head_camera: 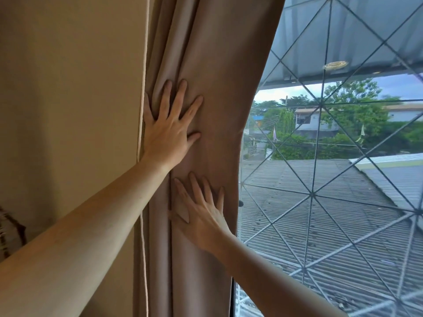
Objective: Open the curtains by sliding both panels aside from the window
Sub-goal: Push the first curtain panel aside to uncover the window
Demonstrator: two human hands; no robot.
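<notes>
A beige-brown curtain panel [212,65] hangs bunched in folds at the left side of the window [332,179]. My left hand [167,131] lies flat on the folds with fingers spread, pressing them toward the wall. My right hand [201,216] rests flat on the same panel lower down, fingers spread and pointing up. Neither hand grips the cloth. The second panel is not in view.
A tan wall [68,99] stands left of the curtain, with a thin cord [143,225] hanging along its edge. Behind the glass is a diamond-pattern metal grille [312,193], with corrugated roofs, houses and trees beyond.
</notes>
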